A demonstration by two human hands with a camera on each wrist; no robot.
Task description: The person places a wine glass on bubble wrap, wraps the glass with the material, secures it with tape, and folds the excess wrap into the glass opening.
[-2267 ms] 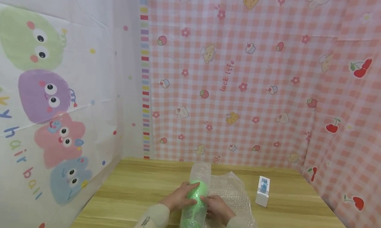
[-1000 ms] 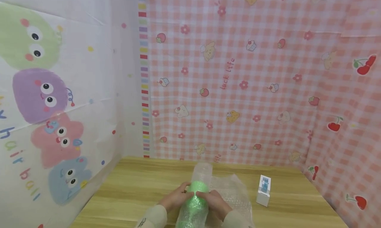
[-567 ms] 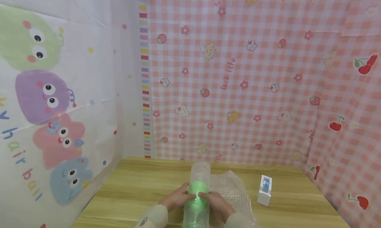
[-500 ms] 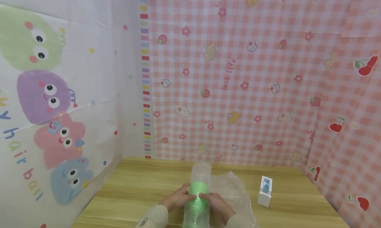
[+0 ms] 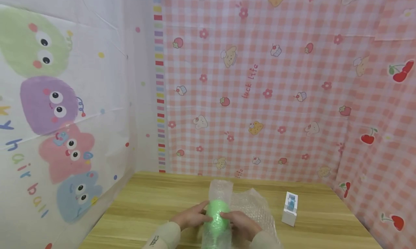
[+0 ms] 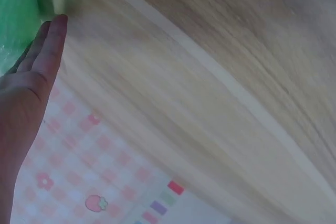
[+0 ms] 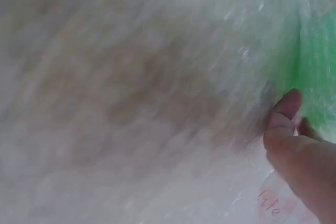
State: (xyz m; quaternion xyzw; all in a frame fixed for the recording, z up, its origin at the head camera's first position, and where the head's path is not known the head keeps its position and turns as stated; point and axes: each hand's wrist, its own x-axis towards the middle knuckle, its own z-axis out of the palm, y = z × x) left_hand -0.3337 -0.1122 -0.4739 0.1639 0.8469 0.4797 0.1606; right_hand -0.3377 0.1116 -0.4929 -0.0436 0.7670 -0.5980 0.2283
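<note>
A bright green, roughly cylindrical object lies inside a roll of clear bubble wrap at the table's front middle; its exact kind is hidden by the wrap. A loose sheet of bubble wrap spreads out to the right of the roll. My left hand rests against the roll's left side, and in the left wrist view its fingers lie fairly straight beside the green. On the other side, my right hand pinches the bubble wrap, thumb on the roll; the right wrist view shows its bent fingers at the film.
A small white box-like holder with a clear blue piece in its top stands to the right on the wooden table. A pink checked cloth hangs behind the table, and a white printed cloth at the left.
Over these frames the roll shifts and turns slightly between the hands. Both thumbs, close together half a second ago, are now further apart. The right hand has moved a little right.
</note>
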